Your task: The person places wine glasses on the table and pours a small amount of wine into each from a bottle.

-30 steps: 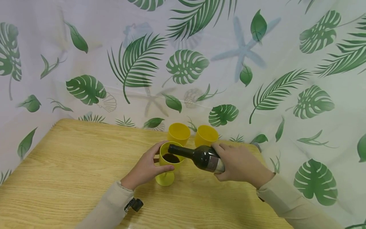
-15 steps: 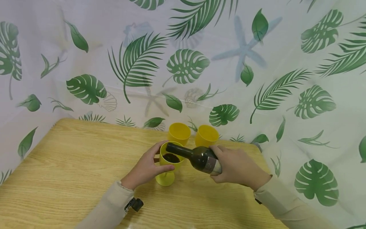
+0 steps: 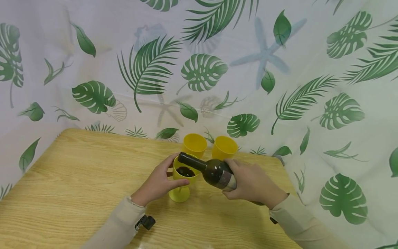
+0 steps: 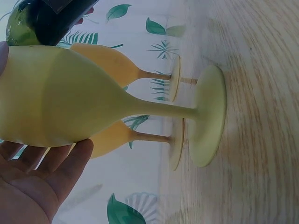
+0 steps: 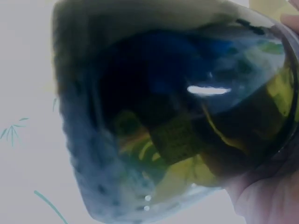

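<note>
A yellow plastic wine goblet (image 3: 179,195) stands upright on the table, dark liquid inside its bowl. My left hand (image 3: 158,184) holds the bowl, thumb on the near side and fingers around the far side; the left wrist view shows the goblet's stem and foot (image 4: 208,116) on the wood. In my right hand (image 3: 253,183) I grip a dark glass wine bottle (image 3: 216,173) by its body. The bottle tilts left, its neck across the goblet's opening. Bottle glass (image 5: 187,107) fills most of the right wrist view. Whether liquid is flowing, I cannot tell.
Two more yellow goblets, a left one (image 3: 195,143) and a right one (image 3: 224,147), stand close behind at the table's back edge. The wood-grain table (image 3: 93,180) meets a leaf-printed curtain (image 3: 155,103) at the back.
My right hand and the bottle have shifted left, and the bottle's mouth now reaches farther across the goblet, near its far-left rim. The left hand and the goblet have hardly moved.
</note>
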`<state>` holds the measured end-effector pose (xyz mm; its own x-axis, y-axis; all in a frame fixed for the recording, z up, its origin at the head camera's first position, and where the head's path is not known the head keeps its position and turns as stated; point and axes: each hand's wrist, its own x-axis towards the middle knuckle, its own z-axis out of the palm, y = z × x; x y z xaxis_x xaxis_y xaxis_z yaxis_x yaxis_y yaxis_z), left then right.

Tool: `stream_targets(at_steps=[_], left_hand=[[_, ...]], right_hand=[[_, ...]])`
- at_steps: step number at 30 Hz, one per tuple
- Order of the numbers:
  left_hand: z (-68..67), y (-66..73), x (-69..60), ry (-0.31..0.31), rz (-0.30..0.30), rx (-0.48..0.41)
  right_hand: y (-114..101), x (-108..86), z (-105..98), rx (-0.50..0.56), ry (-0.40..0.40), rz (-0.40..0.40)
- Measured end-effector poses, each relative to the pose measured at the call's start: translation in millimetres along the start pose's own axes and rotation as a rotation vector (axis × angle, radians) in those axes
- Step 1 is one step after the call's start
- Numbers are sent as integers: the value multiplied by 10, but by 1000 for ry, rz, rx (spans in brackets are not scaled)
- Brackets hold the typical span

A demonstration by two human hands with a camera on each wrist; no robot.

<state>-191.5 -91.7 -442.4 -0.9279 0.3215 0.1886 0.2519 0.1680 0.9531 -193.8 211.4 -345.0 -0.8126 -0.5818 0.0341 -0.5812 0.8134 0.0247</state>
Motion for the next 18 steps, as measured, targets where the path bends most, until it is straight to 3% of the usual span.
stream_targets(at_steps=[18], left_hand=[[-17,-6,-3,-10,13,-15]], right_hand=[[23,-16,345,183,114,30]])
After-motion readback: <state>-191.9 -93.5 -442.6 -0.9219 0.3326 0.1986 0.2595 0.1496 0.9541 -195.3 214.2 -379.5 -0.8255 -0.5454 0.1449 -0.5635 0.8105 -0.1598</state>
